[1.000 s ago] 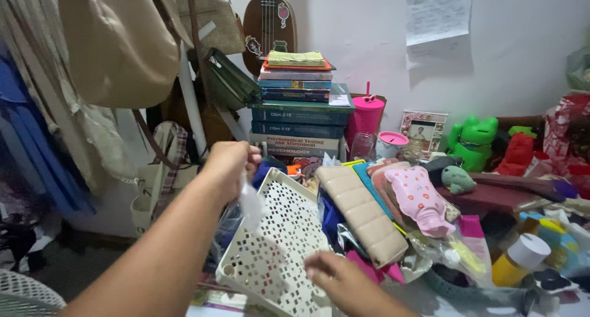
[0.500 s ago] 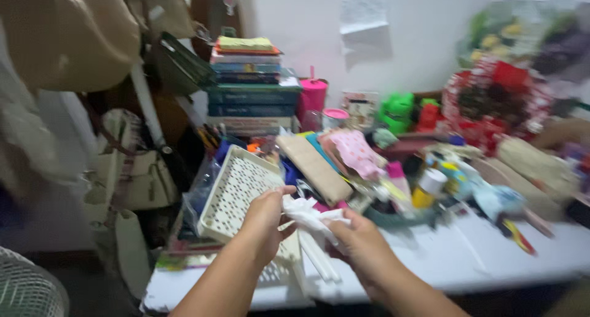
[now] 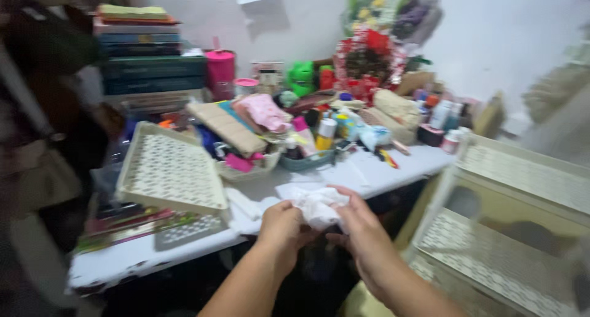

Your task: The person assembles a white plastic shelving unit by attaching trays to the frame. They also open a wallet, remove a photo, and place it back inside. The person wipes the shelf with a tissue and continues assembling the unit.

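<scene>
Two hands meet at the near middle of the scene, both closed on one crumpled white wad of tissue or thin plastic (image 3: 316,205). At the far left a stack of books (image 3: 147,52) stands against the wall. Nearer, a cream perforated tray (image 3: 169,172) lies tilted on the white surface (image 3: 153,252), over some flat colourful items. The left hand (image 3: 281,223) curls its fingers (image 3: 295,207) around the wad's left side, and the right hand (image 3: 359,228) pinches the right side with its fingers (image 3: 344,199) bent over the top. The wad sits just off the near edge of the surface, close to a flat white cloth lying there. Farther back, a beige padded pouch (image 3: 226,127), a pink patterned pouch (image 3: 264,111) and a pink tumbler (image 3: 220,71) crowd the middle. A green frog toy (image 3: 301,77) stands by the wall, beside a red bouquet (image 3: 369,55). At the right, a cream perforated shelf rack (image 3: 522,200) stands next to the surface.
</scene>
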